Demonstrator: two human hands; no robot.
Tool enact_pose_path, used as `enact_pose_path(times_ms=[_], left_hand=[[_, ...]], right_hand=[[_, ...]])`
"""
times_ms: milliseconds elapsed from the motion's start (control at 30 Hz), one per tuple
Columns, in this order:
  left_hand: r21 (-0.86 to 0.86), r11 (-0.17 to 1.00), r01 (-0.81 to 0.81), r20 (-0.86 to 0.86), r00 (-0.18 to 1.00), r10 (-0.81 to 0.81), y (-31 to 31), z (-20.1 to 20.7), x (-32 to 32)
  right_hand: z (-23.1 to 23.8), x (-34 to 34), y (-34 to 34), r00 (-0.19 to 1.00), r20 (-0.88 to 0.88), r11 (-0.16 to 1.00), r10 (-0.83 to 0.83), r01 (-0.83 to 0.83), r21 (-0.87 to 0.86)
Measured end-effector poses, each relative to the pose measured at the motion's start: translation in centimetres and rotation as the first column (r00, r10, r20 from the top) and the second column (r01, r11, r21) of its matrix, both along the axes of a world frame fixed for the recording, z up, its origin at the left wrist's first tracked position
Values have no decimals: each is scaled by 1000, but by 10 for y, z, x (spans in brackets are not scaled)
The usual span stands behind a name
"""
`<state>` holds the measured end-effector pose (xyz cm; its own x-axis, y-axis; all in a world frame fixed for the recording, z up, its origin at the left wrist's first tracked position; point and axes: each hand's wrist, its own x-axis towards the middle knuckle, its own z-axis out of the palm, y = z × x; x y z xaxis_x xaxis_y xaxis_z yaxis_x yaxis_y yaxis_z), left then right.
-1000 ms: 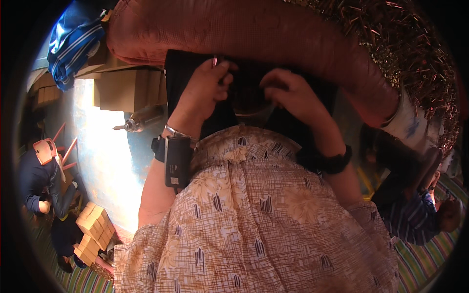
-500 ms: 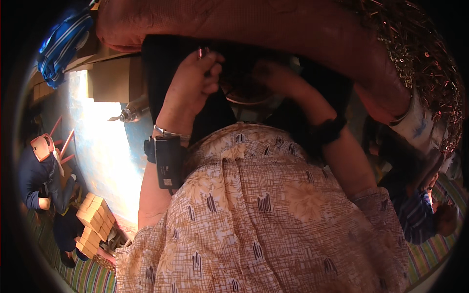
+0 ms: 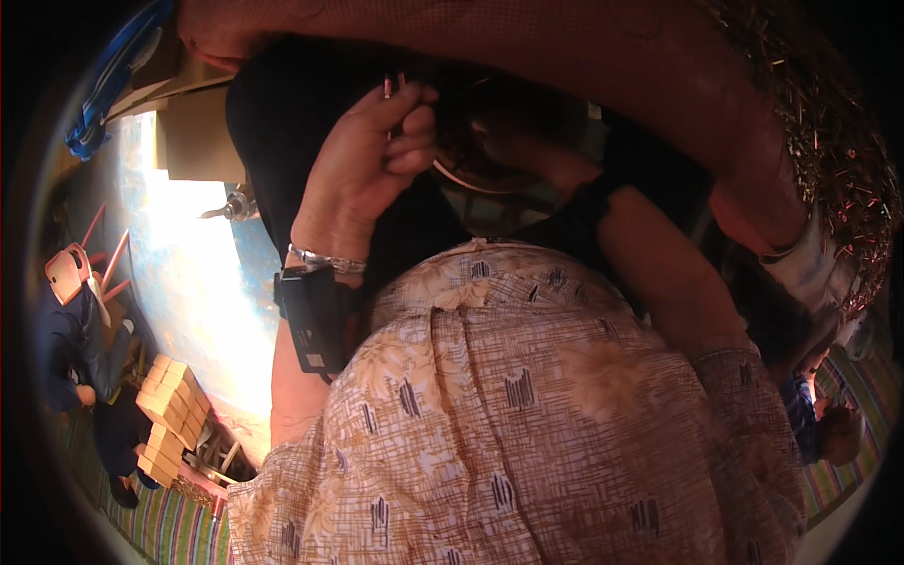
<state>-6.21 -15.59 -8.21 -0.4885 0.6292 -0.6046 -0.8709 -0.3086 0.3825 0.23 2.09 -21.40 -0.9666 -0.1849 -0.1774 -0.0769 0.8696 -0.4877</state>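
My left hand (image 3: 369, 151) is raised in the upper middle, palm side turned toward the right. Its thumb and fingers are closed on small shiny copper-coloured metal pieces (image 3: 387, 88), whose narrow ends stick out above the fingertips. Beside it, my right hand (image 3: 527, 151) reaches into a round bowl (image 3: 471, 185) between my knees. Deep shadow hides the fingers of that hand, so whether they hold anything is unclear. Dark contents fill the bowl but cannot be made out.
A large reddish-brown padded form (image 3: 490, 33) crosses the top. Thin metallic pieces (image 3: 829, 132) lie heaped at upper right. On the left are a drill chuck with a bit (image 3: 235, 206), a cardboard box (image 3: 200, 141) and stacked small boxes (image 3: 174, 400). People sit at left (image 3: 61, 339) and right (image 3: 838, 433).
My right hand has moved slightly down over the bowl, its forearm shifting outward. My left hand keeps its closed grip on the metal pieces. The whole view has shifted a little.
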Motion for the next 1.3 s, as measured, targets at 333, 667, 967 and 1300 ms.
enact_pose_path(times_ms=[333, 667, 967, 1300], left_hand=[[15, 1000, 11, -23, 1000, -11, 0, -8, -4], [25, 999, 32, -39, 999, -31, 4, -10, -7], [-25, 999, 31, -64, 997, -32, 8, -10, -6], [-35, 998, 57, -91, 994, -60, 10, -7, -4]], right_hand=[[-11, 16, 5, 1000, 4, 1000, 25, -25, 19], [-17, 14, 4, 1000, 10, 1000, 13, -13, 23], [-21, 15, 3, 1000, -1, 1000, -3, 3, 21], [-21, 20, 7, 1000, -9, 1000, -11, 11, 27]])
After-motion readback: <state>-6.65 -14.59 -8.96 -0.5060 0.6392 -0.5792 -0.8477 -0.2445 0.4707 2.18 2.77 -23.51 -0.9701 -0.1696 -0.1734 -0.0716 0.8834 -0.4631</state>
